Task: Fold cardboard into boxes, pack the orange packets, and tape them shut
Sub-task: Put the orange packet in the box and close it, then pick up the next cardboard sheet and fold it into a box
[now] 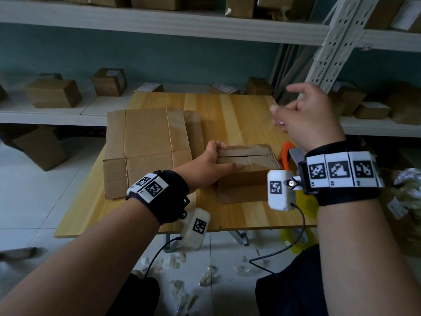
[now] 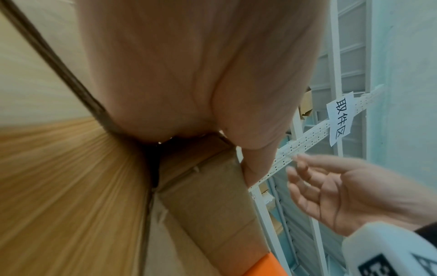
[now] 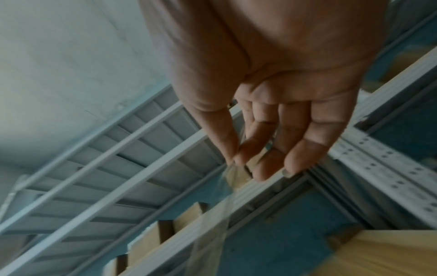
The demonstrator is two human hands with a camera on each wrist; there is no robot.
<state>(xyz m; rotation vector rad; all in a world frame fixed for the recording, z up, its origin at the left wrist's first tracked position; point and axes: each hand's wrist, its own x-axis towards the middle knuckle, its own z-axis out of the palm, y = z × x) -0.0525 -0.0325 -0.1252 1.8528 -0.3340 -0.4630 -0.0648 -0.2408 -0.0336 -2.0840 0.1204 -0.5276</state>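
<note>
A small brown cardboard box (image 1: 250, 160) with its top flaps folded down sits on the wooden table (image 1: 239, 115). My left hand (image 1: 205, 165) clasps the box's left end, thumb (image 2: 257, 158) laid along the top and fingers over the far edge. My right hand (image 1: 279, 115) is raised above and to the right of the box. In the right wrist view its thumb and forefinger pinch a strip of clear tape (image 3: 212, 233) that trails down from them. An orange tape dispenser (image 1: 286, 153) lies just right of the box. No orange packets show.
A flattened cardboard sheet (image 1: 145, 142) covers the table's left half. Shelves (image 1: 68, 115) with several sealed boxes run behind and to both sides, with a perforated metal upright (image 1: 337, 42) at the right. A yellow tape roll (image 1: 296, 238) and plastic scraps lie on the floor.
</note>
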